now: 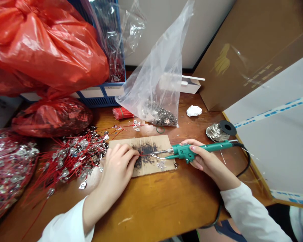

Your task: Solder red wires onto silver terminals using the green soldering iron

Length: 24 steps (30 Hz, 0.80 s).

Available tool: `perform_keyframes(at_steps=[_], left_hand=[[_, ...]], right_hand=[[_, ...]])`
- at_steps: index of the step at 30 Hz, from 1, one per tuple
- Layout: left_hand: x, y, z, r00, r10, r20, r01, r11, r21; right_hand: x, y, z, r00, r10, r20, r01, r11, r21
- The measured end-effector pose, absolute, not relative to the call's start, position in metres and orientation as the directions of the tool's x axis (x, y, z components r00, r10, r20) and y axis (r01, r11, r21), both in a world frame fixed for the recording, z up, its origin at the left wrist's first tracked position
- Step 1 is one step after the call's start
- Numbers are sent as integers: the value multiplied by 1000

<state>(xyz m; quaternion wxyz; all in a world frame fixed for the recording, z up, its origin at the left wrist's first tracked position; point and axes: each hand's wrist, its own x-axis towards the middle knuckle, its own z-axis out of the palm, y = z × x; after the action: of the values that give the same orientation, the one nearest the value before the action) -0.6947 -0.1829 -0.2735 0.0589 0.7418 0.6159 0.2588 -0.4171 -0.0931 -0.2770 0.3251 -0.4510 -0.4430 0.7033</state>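
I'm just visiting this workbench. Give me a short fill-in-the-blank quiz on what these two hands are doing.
The right hand holds a green ____. The left hand holds a thin ____ wire. The cardboard beneath them is stained ____ in the middle.

Missing words: soldering iron; red; black.

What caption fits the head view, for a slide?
Left hand holds a red wire on scorched cardboard while right hand holds a green soldering iron at its end.

Wired terminals (75, 158) lie left of the cardboard (164, 161).
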Motion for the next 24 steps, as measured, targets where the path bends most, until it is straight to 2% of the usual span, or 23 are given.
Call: perform_keyframes(at_steps=[24], left_hand=[[-694, -183, -272, 119, 932, 344, 890, -254, 379]], right_hand=[[-417, -93, -273, -387, 854, -347, -57, -398, -915]])
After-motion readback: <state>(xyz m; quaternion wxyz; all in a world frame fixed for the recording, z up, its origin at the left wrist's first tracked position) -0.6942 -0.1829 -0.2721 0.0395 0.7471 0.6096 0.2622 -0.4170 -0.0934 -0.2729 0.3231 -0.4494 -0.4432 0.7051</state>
